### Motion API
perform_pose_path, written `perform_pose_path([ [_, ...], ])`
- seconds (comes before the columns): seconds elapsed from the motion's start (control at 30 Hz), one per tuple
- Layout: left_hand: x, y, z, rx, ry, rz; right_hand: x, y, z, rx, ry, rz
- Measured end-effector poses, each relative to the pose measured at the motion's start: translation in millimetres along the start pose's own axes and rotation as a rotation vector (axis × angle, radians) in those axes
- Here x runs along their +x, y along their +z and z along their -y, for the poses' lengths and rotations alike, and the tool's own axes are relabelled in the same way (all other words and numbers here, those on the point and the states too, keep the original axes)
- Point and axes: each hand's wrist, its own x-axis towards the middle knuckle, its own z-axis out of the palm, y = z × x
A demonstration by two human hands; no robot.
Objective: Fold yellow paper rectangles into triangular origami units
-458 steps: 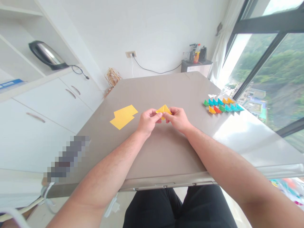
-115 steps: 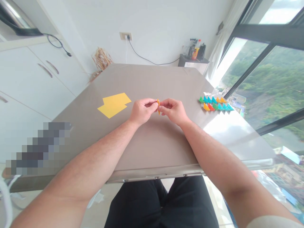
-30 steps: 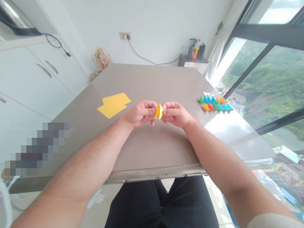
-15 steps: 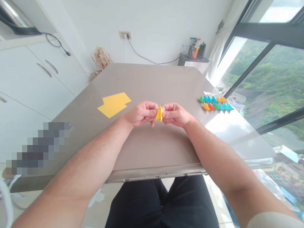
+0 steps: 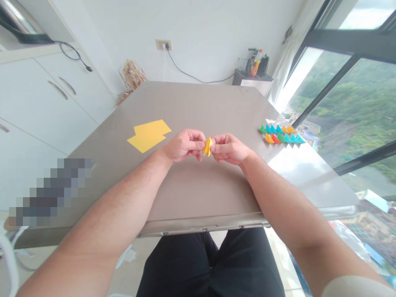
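Observation:
A small folded yellow paper piece (image 5: 207,146) is pinched between my left hand (image 5: 183,145) and my right hand (image 5: 229,148), just above the middle of the grey table (image 5: 201,189). Both hands are closed on it, thumbs and forefingers meeting at its two sides. Flat yellow paper sheets (image 5: 148,135) lie on the table to the left of my left hand. To the right, a cluster of several small folded paper triangles (image 5: 282,134) in teal, green, orange and red sits near the table's right edge.
White cabinets (image 5: 46,107) stand along the left, with a black cable hanging above them. A wall socket (image 5: 162,44) with a cord is on the far wall. Bottles stand on a small stand (image 5: 253,76) at the back right. A large window fills the right side.
Over the last second both hands keep pinching the yellow piece, folded narrower and tilted slightly. Much earlier it was a wider flat triangle held between the hands.

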Motion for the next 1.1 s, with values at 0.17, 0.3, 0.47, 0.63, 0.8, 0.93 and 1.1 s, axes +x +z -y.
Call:
perform_pose_path([
  [0.17, 0, 1.3, -1, 0.028, 0.024, -0.05, -1, 0, 1, -0.035, 0.005, -0.029],
  [0.3, 1, 1.3, 0, 0.044, 0.046, -0.06, -1, -1, 3, -0.068, 0.021, -0.05],
  [0.47, 4, -0.9, 4, 0.089, 0.06, -0.089, -1, -4, 3, -0.109, 0.026, -0.092],
  [0.63, 4, -3.1, 6, 0.16, 0.075, -0.153, 1, -6, -1, -0.196, -0.023, -0.178],
  [0.8, 5, 0.3, 9, 0.252, 0.137, -0.272, 4, 1, -2, -0.385, -0.133, -0.392],
  [0.93, 9, 4.7, 15, 0.296, 0.245, -0.402, 9, 6, -6, -0.399, -0.214, -0.499],
  [1.1, 13, 10.4, 22, 0.38, 0.338, -0.556, 13, 11, -9, -0.358, -0.282, -0.611],
])
